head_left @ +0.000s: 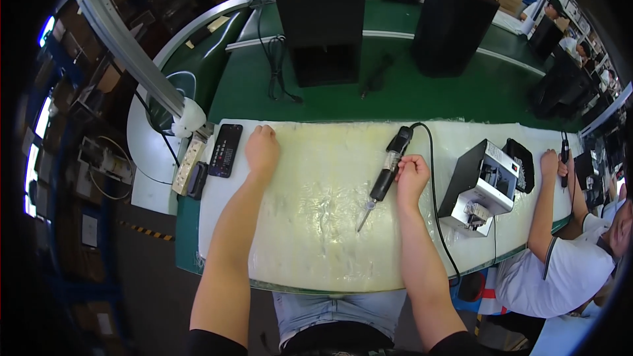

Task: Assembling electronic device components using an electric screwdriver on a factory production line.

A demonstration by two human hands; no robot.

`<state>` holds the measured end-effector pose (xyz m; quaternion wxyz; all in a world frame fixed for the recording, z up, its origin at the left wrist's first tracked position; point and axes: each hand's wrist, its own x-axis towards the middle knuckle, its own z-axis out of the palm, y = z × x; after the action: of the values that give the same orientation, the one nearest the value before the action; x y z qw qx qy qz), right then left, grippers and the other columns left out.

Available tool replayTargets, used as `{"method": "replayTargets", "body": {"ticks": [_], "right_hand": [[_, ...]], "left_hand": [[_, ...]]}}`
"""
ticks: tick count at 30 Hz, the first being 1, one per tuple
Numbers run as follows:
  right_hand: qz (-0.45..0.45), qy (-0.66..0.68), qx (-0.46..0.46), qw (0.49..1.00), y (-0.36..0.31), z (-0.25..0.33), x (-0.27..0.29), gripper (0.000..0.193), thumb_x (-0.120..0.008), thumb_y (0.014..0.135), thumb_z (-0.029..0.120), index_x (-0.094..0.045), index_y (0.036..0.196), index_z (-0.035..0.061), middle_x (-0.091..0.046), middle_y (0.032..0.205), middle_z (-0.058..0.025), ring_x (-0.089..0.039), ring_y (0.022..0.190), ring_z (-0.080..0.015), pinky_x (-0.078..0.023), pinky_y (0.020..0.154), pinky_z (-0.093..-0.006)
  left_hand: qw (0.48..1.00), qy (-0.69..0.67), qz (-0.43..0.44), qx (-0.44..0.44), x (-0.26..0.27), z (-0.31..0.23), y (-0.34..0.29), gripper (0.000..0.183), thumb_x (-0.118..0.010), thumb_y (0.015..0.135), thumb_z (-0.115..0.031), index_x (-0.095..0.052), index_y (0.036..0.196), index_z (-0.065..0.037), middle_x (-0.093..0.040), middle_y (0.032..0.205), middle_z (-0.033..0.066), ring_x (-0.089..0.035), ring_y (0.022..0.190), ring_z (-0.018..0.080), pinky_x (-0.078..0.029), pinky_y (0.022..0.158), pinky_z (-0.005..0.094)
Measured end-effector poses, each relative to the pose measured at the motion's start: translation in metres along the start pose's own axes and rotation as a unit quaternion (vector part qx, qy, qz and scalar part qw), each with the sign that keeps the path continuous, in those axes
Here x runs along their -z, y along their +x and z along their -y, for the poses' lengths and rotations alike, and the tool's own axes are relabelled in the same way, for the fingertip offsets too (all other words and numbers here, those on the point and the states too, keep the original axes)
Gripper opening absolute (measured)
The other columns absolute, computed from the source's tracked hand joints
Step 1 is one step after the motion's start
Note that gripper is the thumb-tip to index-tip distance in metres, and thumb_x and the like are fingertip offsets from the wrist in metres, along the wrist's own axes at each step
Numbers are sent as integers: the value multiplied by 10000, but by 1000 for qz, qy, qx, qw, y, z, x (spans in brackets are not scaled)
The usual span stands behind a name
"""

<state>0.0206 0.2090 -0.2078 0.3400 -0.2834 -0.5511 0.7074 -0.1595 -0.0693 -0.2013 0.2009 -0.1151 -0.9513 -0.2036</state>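
Note:
My left hand (pixel 262 149) rests on the pale, film-covered mat (pixel 316 224), its fingers curled into a loose fist with nothing showing in them. Just to its left lies a black smartphone (pixel 225 150) with its screen lit. My right hand (pixel 413 175) is closed too, fingers bent in, and nothing shows in its grip. Close along its left side lies a black electric screwdriver (pixel 390 163), its long bit pointing toward me. A black cord (pixel 434 191) runs from the tool's far end down past my right wrist.
To the right stand a metal screw feeder (pixel 482 186) and a black tray of small parts (pixel 521 165). A co-worker (pixel 560 264) sits beyond them. Large black speaker cabinets (pixel 320 26) and a coiled cable (pixel 275 69) occupy the green belt. At left are a power strip (pixel 189 163) and a metal post (pixel 128 43).

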Motion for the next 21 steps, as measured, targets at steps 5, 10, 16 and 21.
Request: {"method": "replayTargets", "body": {"ticks": [5, 10, 16, 21], "right_hand": [[-24, -72, -24, 997, 10, 10, -6, 181, -417, 853, -40, -582, 807, 20, -527, 639, -22, -455, 503, -87, -341, 408, -241], [-14, -99, 104, 990, 7, -9, 2, 183, -424, 847, -47, -593, 826, 22, -537, 655, -9, -450, 563, -68, -350, 509, -220], [15, 17, 9, 1000, 23, -2, 4, 181, -429, 865, -38, -588, 826, 40, -541, 670, -4, -425, 521, -55, -311, 443, -205], [31, 1, 39, 999, 22, -14, 2, 189, -431, 881, -40, -595, 855, 48, -554, 686, -7, -419, 526, -50, -318, 451, -203]], "left_hand": [[1000, -20, -18, -1, 5, 2, -3, 88, -533, 845, -84, -612, 817, -57, -611, 876, 129, -598, 820, 357, -477, 703, 454], [1000, -11, -4, -8, 0, 0, -1, 79, -544, 828, -87, -609, 809, -46, -608, 852, 125, -607, 817, 335, -492, 698, 450], [982, 108, 140, -71, 7, 0, 25, 149, -526, 800, -107, -644, 844, -28, -648, 876, 154, -648, 815, 365, -517, 700, 461], [995, 51, 58, -56, 1, 6, 19, 134, -539, 802, -108, -635, 813, -15, -656, 856, 162, -649, 777, 371, -512, 676, 472]]}}
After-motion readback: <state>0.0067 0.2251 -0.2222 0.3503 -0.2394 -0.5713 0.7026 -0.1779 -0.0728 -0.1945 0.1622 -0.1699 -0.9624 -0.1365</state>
